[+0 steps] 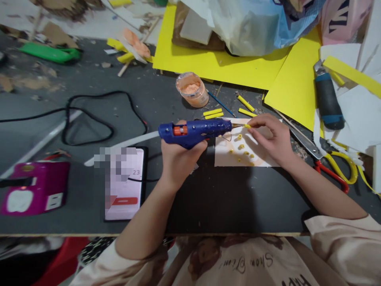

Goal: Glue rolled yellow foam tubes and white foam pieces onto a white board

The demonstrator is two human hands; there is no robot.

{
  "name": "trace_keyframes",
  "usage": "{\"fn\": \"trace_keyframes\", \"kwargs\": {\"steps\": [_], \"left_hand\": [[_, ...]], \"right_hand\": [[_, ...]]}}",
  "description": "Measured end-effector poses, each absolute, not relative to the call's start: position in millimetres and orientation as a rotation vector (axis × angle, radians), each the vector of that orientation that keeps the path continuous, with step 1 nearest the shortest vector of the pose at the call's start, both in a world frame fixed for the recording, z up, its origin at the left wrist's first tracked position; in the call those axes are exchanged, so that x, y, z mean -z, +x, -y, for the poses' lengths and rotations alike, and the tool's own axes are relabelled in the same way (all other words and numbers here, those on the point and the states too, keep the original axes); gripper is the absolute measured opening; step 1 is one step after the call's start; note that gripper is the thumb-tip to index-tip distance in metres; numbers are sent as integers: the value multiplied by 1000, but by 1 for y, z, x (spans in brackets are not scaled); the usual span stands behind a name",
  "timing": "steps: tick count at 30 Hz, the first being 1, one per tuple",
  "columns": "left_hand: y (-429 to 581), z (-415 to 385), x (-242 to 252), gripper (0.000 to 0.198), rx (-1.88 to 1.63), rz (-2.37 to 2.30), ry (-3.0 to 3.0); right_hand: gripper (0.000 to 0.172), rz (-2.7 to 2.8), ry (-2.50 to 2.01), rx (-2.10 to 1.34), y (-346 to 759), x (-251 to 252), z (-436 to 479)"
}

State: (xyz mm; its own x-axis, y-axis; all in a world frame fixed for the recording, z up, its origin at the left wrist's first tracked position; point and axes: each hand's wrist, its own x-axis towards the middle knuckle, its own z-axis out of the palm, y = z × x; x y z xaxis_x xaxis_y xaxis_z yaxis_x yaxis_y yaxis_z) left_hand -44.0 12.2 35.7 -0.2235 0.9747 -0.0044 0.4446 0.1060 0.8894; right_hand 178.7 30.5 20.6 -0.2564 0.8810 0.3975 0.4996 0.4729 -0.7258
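My left hand (178, 159) is wrapped round a blue hot glue gun (196, 133), with a long white glue stick (127, 143) poking out of its back end. Between the fingertips of my right hand (270, 137) is a small yellow paper roll (247, 126), right at the gun's nozzle; whether they touch I cannot tell. Below lies a white card (222, 157) on which several short yellow rolls (242, 147) stand. Longer yellow rolls (213, 114) rest on the table just behind the card.
An open jar of orange paint (193, 90) and a thin blue brush (222, 103) are behind the card. Scissors (315, 153) and a dark-handled cutter (329, 97) lie right, by yellow sheets (285, 85). Left are a phone (126, 206), a black cable (89, 95) and a magenta box (38, 186).
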Motion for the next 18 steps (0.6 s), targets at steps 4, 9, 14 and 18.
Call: {"fn": "trace_keyframes", "kwargs": {"steps": [4, 9, 14, 18], "left_hand": [[-43, -13, -38, 15, -1067, -1763, 1384], [-43, -13, -36, 16, -1076, -1771, 1385], [-44, -13, -34, 10, -1110, -1692, 1401], [-44, -14, -35, 14, -1136, -1768, 1373]], "right_hand": [[8, 1914, -1171, -585, 179, -21, -30], [5, 1896, -1133, -580, 179, -21, -30], [7, 1880, -1120, -591, 178, -20, -30], [11, 1835, -1144, -685, 180, -19, -31]]}}
